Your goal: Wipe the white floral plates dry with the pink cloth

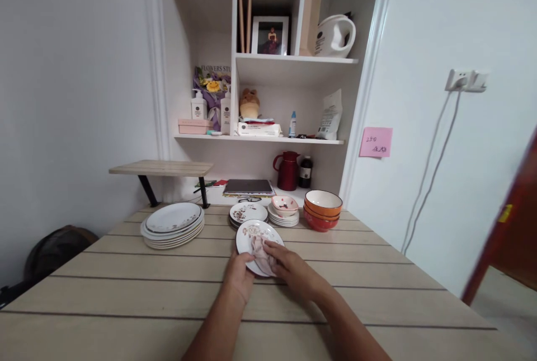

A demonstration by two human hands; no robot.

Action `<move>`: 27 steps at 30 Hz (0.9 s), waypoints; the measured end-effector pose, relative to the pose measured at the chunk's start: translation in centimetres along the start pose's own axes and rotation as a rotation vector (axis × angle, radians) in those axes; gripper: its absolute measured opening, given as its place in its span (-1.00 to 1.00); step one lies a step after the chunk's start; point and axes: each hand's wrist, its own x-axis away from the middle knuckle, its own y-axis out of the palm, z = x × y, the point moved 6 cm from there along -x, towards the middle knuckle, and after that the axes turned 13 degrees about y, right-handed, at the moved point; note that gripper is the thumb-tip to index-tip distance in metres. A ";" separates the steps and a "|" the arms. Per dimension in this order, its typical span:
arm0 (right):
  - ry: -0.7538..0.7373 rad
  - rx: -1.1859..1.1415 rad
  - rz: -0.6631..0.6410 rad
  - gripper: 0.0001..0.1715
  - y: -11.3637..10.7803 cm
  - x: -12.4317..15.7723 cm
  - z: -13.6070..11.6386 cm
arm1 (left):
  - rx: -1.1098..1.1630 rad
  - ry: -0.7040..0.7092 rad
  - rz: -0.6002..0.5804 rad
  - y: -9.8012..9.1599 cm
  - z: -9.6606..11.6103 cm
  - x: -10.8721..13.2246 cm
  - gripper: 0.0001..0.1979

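Note:
A white plate point(245, 238) with a brown flower pattern and a dark rim is tilted up toward me above the table. My left hand point(240, 277) grips its lower left edge, thumb on the face and fingers out of sight beneath. My right hand point(291, 268) presses a crumpled pale pink cloth point(260, 256) against the plate's face. Just behind it lies a short stack of similar patterned plates point(243, 213).
Larger white plates point(172, 236) are stacked at the left. A small pink bowl point(285, 205) sits on small plates point(283, 221), beside stacked orange and red bowls point(322, 212). A raised wooden shelf point(161, 168) overhangs the table's back left; a red jug point(287, 172) stands behind.

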 end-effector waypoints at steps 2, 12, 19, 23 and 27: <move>0.000 0.033 0.044 -0.40 -0.1 -0.1 -0.3 | 0.019 -0.015 -0.003 0.0 -0.1 -0.1 -0.34; 0.000 0.022 0.291 -0.45 -0.3 -0.6 -1.3 | 0.028 -0.132 -0.215 2.0 0.1 1.1 -0.53; 0.098 0.112 0.566 -0.57 -2.4 -1.3 0.5 | -0.016 -0.159 -0.256 2.2 0.0 1.5 -0.48; 0.264 0.205 0.587 -0.59 -3.8 -1.3 1.9 | -0.016 -0.147 -0.214 1.9 0.0 1.5 -0.39; 0.369 0.308 0.432 -0.63 -3.7 -0.9 2.6 | 0.006 -0.087 -0.099 1.1 -0.2 1.0 -0.36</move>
